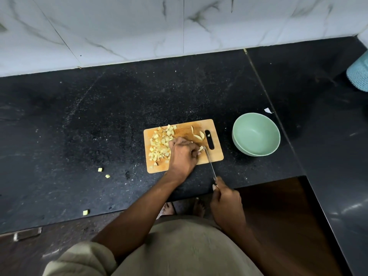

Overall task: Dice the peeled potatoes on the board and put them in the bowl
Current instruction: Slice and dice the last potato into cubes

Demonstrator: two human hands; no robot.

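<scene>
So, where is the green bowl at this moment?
In the head view, the green bowl stands on the black counter just right of the wooden cutting board, apart from it and beyond the right hand holding the knife.

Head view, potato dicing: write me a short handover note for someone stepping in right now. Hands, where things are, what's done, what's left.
Left hand holds down a potato piece on the rectangular wooden cutting board.
Right hand grips the thin steel knife, blade at that piece.
Done: pile of diced potato on the board's left side.
Left: a few uncut potato wedges near the board's handle slot; the pale green round bowl, right of the board, looks empty. Three stray cubes lie on the black stone counter.
</scene>
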